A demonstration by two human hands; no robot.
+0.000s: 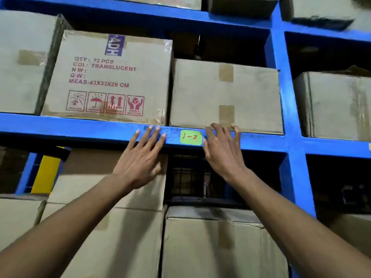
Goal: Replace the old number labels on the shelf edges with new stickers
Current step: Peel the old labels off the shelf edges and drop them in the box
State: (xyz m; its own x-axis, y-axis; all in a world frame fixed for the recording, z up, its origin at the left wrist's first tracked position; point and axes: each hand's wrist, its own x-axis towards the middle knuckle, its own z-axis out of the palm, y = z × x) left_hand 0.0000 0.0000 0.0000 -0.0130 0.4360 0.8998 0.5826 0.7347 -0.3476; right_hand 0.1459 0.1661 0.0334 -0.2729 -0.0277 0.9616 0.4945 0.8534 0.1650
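A green sticker (pixel 191 137) with "1-2" written in red is stuck on the front edge of the blue shelf beam (pixel 80 127). My left hand (pixel 143 155) is raised just left of the sticker, fingers straight and spread, fingertips at the beam's face. My right hand (pixel 221 149) is just right of the sticker, fingers spread and slightly bent over the beam's top edge. Neither hand holds anything. Both hands flank the sticker without covering it.
Cardboard boxes stand on the shelf above the beam, one printed box (pixel 108 77) on the left and a plain box (pixel 224 95) on the right. More boxes (pixel 220 247) fill the level below. A blue upright post (pixel 289 109) rises at the right.
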